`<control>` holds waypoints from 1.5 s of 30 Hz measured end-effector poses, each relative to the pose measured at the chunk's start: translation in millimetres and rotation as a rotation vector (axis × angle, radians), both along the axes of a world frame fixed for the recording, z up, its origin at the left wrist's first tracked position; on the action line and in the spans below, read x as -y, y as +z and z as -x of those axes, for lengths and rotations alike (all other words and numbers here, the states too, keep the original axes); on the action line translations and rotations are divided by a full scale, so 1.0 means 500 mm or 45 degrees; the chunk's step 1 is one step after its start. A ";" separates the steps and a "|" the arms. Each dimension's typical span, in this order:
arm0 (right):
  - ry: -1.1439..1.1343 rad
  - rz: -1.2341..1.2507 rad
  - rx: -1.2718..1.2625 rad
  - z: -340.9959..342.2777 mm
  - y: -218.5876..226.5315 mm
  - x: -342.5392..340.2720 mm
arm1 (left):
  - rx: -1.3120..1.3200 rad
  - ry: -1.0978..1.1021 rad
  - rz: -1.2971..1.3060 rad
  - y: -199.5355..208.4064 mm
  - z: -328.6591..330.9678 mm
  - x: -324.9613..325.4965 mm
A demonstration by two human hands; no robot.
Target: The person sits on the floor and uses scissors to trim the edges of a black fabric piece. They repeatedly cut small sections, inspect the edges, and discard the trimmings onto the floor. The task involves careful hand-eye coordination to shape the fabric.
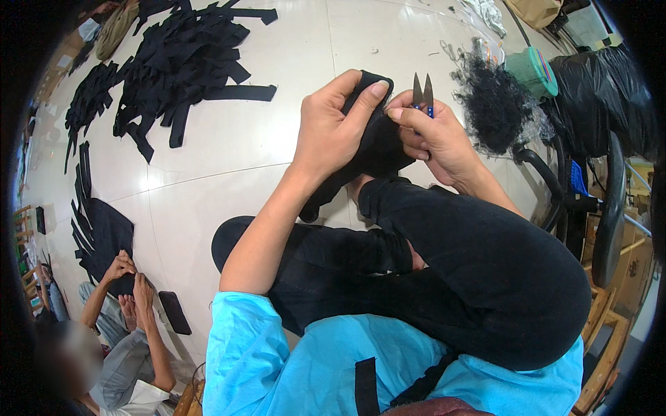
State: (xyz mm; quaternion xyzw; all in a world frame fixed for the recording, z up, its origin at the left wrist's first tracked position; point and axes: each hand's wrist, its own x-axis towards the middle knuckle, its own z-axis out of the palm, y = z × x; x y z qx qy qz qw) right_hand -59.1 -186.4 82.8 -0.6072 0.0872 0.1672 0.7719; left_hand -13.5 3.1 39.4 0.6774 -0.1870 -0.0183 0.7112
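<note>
My left hand (333, 125) grips a piece of black fabric (378, 145), its thumb pressed near the top edge. The cloth hangs down between my hands, over my bent legs. Close beside that edge is my right hand (433, 132), holding small thread snips (423, 93) with blue on the handles. Their two pointed blades stand up and apart. My right thumb and index finger pinch together at the fabric's edge; whether a thread lies between them is too small to tell.
Black fabric strips (180, 69) lie heaped on the tiled floor at the far left. Black thread scraps (492, 104) form a pile at the right, near a green container (531, 73) and a black plastic bag (590, 97). A seated person handles black cloth (107, 232) at the left, beside a phone (174, 313).
</note>
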 end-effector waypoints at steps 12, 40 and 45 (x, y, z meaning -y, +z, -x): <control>-0.001 -0.080 0.192 0.004 0.013 -0.006 | 0.071 0.058 0.058 -0.017 -0.009 0.011; 0.076 0.983 0.920 -0.003 -0.007 0.004 | -0.499 -0.372 0.149 -0.004 -0.022 -0.014; 0.031 0.942 0.992 -0.004 -0.019 0.004 | -0.433 -0.316 0.086 -0.010 -0.022 -0.012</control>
